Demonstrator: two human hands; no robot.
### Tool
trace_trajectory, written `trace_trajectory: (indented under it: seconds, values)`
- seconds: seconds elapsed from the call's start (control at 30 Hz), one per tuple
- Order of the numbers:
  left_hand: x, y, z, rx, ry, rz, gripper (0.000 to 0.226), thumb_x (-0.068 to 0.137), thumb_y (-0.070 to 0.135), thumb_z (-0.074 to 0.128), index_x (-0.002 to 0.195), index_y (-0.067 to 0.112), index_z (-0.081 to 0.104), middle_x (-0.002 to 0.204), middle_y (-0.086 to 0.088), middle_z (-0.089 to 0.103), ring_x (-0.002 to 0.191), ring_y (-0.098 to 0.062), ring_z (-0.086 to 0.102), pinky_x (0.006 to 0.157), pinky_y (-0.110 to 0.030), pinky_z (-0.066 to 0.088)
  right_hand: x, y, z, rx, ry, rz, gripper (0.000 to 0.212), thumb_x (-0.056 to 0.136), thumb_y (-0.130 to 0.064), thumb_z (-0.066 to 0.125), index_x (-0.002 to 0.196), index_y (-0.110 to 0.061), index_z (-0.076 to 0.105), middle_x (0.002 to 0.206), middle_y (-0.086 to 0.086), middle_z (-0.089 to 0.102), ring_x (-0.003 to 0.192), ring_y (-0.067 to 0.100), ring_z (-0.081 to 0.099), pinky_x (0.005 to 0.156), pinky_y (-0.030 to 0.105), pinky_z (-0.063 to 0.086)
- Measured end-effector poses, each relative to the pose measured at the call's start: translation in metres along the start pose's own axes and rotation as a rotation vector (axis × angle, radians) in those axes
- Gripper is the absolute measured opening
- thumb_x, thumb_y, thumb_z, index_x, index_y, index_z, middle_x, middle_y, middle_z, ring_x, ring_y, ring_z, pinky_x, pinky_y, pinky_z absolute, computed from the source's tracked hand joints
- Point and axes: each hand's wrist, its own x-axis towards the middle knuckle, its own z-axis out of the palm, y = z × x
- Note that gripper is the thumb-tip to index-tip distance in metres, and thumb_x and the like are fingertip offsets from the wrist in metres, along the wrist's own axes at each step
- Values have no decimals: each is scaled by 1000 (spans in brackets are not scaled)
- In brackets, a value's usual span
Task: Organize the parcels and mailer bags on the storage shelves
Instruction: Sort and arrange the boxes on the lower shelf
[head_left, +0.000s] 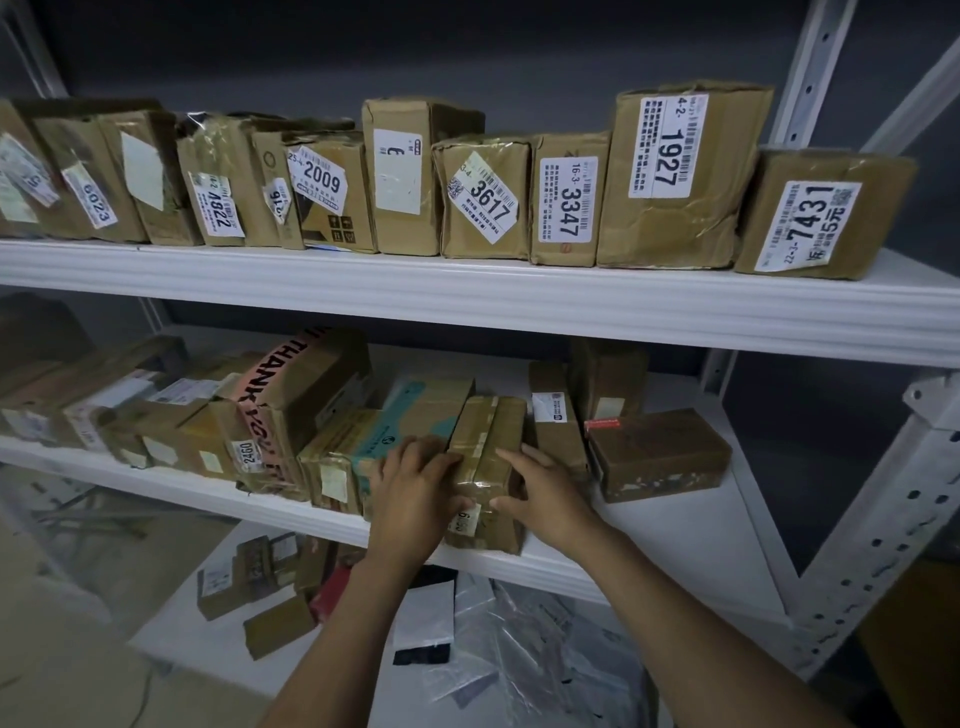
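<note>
Head camera, storage room: a person's left hand (415, 493) and right hand (550, 493) clasp a taped parcel (488, 441) from either side at the front lip of the middle shelf (675, 525). Both thumbs press its labelled front face, and the fingers wrap its flanks, so each hand is grasping the parcel. It lies end-on to the camera, just beside a teal-printed box (415, 410) on its left and a narrow carton (558, 431) on its right. Farther right, a dark brown box (660, 452) sits apart on bare shelf. To the left stands a carton bound in pink "THANK YOU" tape (301, 395), the tallest in a crowded row of brown parcels that runs out of frame.

On the upper shelf (467, 296), labelled cartons stand upright in a line — among them 2009 (332, 197), 3617 (485, 202), 3347 (569, 202), 1927 (675, 171) and 7431 (821, 213).

Below, on the lower shelf (171, 634), loose mailer bags (519, 623) lie heaped near a few small cartons (249, 577) — blurred, their labels unreadable.
</note>
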Motion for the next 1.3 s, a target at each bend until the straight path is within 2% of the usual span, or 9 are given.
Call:
trace_trajectory:
  seconds: [0.07, 0.17, 0.27, 0.43, 0.63, 0.87, 0.97, 1.07, 1.3]
  values:
    - [7, -3, 3, -3, -64, 62, 75, 63, 39, 84, 131, 22, 59, 138, -6, 50, 129, -32, 42, 103, -52, 37, 5, 0, 5, -17, 33, 0, 67, 89, -24, 67, 148, -24, 35, 159, 4, 18, 144, 20, 22, 117, 35, 25]
    - [15, -2, 5, 55, -178, 128, 87, 73, 45, 76, 148, 30, 35, 154, 0, 31, 142, -29, 24, 113, -49, 21, 10, 8, 5, -6, -17, -11, 73, 87, -26, 69, 149, -27, 31, 160, 2, 12, 145, 20, 22, 117, 38, 27]
    - [20, -1, 7, 76, -214, 112, 85, 80, 45, 69, 150, 37, 22, 157, 7, 25, 145, -26, 17, 116, -47, 12, 8, 19, -7, 126, -37, -27, 63, 87, -28, 69, 144, -29, 41, 154, -6, 28, 134, 15, 42, 108, 32, 40]
    - [24, -1, 9, 76, -209, 99, 83, 82, 47, 66, 150, 42, 17, 157, 11, 22, 145, -22, 15, 116, -44, 9, 24, 42, -23, -167, 334, 27, 43, 91, -31, 62, 131, -14, 57, 136, 3, 53, 122, 21, 51, 100, 28, 41]
    - [31, -5, 15, 65, -198, 101, 84, 78, 51, 68, 148, 45, 21, 154, 12, 28, 142, -22, 19, 112, -43, 12, 47, 60, -7, -536, 249, 149, 58, 89, -56, 52, 134, -19, 49, 141, 9, 46, 123, 31, 46, 100, 40, 42]
    - [29, -6, 17, 68, -183, 110, 86, 77, 52, 69, 148, 44, 22, 154, 11, 30, 142, -22, 20, 112, -45, 13, 38, 58, 3, -616, 403, 218, 45, 91, -47, 53, 126, -18, 53, 125, 14, 55, 108, 30, 54, 82, 32, 47]
    - [28, -3, 15, 76, -196, 101, 85, 79, 50, 68, 149, 42, 21, 155, 10, 28, 144, -23, 18, 114, -48, 12, 24, 54, -2, -543, 449, 258, 48, 87, -45, 57, 129, -21, 54, 121, 12, 56, 101, 29, 59, 74, 27, 46]
    - [26, 3, 15, 109, -212, 88, 85, 83, 47, 66, 151, 39, 15, 157, 7, 24, 145, -26, 16, 116, -48, 12, 9, 55, -9, -341, 462, 328, 51, 84, -39, 60, 134, -29, 51, 129, 11, 50, 105, 32, 58, 80, 32, 49]
    - [20, 20, 16, 134, -233, 52, 94, 80, 58, 64, 154, 32, 12, 159, 0, 20, 145, -31, 19, 116, -51, 15, -36, 62, -38, 144, 701, 340, 32, 83, -23, 59, 113, -26, 70, 112, 1, 64, 97, 22, 60, 76, 26, 45]
